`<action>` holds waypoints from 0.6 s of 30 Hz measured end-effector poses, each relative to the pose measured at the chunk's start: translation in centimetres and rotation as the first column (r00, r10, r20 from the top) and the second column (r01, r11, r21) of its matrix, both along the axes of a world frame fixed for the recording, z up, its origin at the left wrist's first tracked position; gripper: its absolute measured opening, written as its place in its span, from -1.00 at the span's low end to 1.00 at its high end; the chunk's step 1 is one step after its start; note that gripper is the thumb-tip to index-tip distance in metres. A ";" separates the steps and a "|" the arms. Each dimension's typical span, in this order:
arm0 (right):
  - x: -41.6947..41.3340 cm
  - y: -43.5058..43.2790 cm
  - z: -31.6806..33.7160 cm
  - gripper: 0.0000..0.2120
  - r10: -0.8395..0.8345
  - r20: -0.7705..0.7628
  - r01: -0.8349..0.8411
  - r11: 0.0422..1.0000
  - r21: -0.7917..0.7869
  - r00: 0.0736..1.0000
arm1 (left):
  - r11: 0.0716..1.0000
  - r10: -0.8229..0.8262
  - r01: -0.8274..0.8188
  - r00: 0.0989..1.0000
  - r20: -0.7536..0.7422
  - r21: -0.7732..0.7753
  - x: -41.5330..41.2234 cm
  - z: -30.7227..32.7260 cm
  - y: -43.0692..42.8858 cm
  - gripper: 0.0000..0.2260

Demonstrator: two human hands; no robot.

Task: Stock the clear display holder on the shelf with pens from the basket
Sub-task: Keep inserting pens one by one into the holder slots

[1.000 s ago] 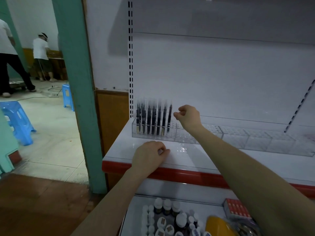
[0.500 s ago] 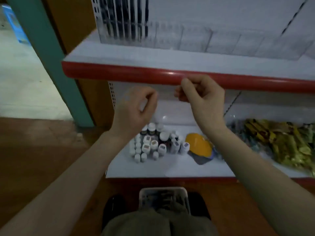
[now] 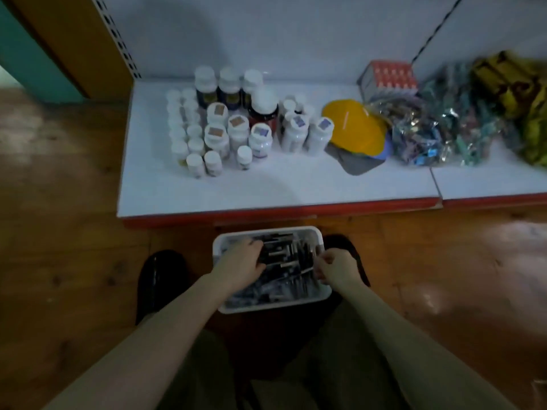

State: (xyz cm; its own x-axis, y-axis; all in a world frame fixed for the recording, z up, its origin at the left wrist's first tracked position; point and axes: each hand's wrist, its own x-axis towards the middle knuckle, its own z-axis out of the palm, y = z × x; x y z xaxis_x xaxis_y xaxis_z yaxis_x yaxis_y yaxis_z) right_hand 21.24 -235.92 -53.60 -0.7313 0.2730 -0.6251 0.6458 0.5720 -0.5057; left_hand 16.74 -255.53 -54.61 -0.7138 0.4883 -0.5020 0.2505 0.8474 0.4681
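While picking from the basket (image 3: 324,295) at bottom centre, left grip (image 3: 241,261) curls round pens (image 3: 285,257); right grip (image 3: 334,269) curled, hold unclear. Next, probably: lift them clear.

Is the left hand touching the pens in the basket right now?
Touching. The head view shows the left hand inside the basket, fingers curled onto the pens.

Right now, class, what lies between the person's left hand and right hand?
Dark pens, heaped loose inside the white basket, fill the gap between the left hand and the right hand. The head view shows this.
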 end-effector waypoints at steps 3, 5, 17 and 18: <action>0.2 0.4 -3.3 -0.78 0.203 0.079 -0.208 0.975 0.071 0.976 | 0.985 -0.101 0.099 0.995 -0.005 -0.139 -0.7 -4.2 1.2 -0.46; -0.1 0.5 -4.8 -0.77 0.311 0.100 -0.321 0.942 0.102 0.945 | 0.969 -0.135 0.126 0.991 -0.028 -0.210 -0.6 -6.3 1.5 -0.33; -1.0 -0.4 -7.6 -0.64 0.753 0.338 -0.824 0.541 0.168 0.564 | 0.973 -0.136 0.124 0.989 -0.050 -0.196 -1.3 -8.8 1.3 -0.44; -1.0 -0.5 -7.4 -0.64 0.762 0.343 -0.835 0.522 0.174 0.549 | 0.971 -0.143 0.134 0.989 -0.032 -0.196 -1.3 -8.7 1.3 -0.47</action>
